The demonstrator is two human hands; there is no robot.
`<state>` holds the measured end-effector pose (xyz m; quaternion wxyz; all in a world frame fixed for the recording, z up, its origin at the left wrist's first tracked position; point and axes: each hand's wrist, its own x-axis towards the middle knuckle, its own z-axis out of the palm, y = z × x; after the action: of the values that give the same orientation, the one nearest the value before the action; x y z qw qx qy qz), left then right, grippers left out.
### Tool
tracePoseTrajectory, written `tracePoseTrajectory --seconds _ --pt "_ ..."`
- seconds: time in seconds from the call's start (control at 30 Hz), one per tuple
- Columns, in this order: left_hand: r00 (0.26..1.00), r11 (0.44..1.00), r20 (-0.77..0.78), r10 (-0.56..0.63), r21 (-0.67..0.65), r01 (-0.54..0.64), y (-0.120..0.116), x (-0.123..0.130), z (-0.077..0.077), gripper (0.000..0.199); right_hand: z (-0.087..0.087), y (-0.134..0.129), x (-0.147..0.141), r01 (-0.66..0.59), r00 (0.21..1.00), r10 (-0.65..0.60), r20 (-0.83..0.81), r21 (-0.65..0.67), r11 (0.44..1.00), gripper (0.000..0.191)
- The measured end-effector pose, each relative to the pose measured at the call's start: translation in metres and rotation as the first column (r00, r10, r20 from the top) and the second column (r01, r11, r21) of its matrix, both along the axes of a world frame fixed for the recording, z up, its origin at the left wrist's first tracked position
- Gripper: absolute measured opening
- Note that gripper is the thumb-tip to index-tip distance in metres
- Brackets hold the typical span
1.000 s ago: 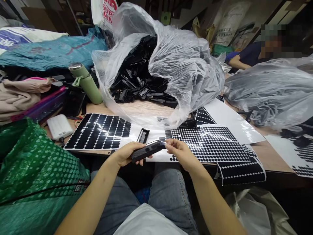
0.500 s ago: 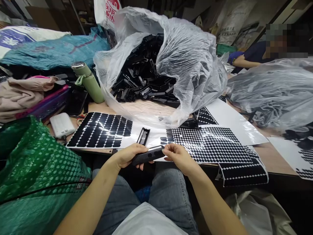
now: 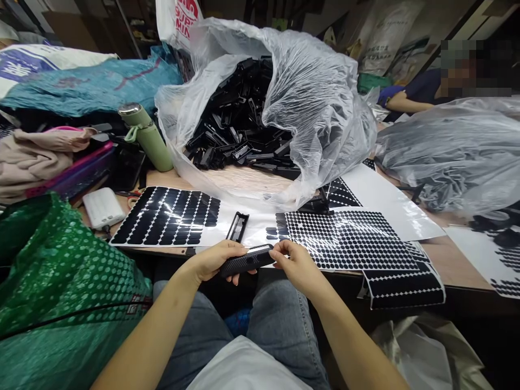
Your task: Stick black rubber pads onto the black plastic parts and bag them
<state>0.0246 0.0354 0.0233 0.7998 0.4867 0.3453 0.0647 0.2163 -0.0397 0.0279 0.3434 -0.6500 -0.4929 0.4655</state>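
My left hand (image 3: 217, 260) is closed round the left end of a black textured plastic part (image 3: 247, 261), held just off the table's front edge. The fingers of my right hand (image 3: 290, 261) are pinched at the part's right end; whether they grip anything else is too small to tell. Behind the part, a second black hollow part (image 3: 238, 226) lies on white backing paper. A sheet of black oblong stickers (image 3: 166, 216) is to the left, and a sheet of round black stickers (image 3: 349, 238) to the right.
A large clear plastic bag (image 3: 317, 97) full of black parts (image 3: 239, 119) stands open behind. At left are a green bottle (image 3: 148, 138), a white power bank (image 3: 103, 208) and a green bag (image 3: 60, 271). Another person's arm (image 3: 408, 103) shows at the back right.
The black part has tilted slightly in my hands. Both hands keep nearly the same place. The top of the clear bag has sagged a little.
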Motion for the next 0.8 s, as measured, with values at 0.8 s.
tracePoseTrajectory --seconds 0.8 --pt "0.725 0.663 -0.112 0.679 0.516 -0.542 0.011 0.007 -0.035 0.031 -0.02 0.003 0.0 0.366 0.925 -0.322 -0.205 0.237 0.9 0.032"
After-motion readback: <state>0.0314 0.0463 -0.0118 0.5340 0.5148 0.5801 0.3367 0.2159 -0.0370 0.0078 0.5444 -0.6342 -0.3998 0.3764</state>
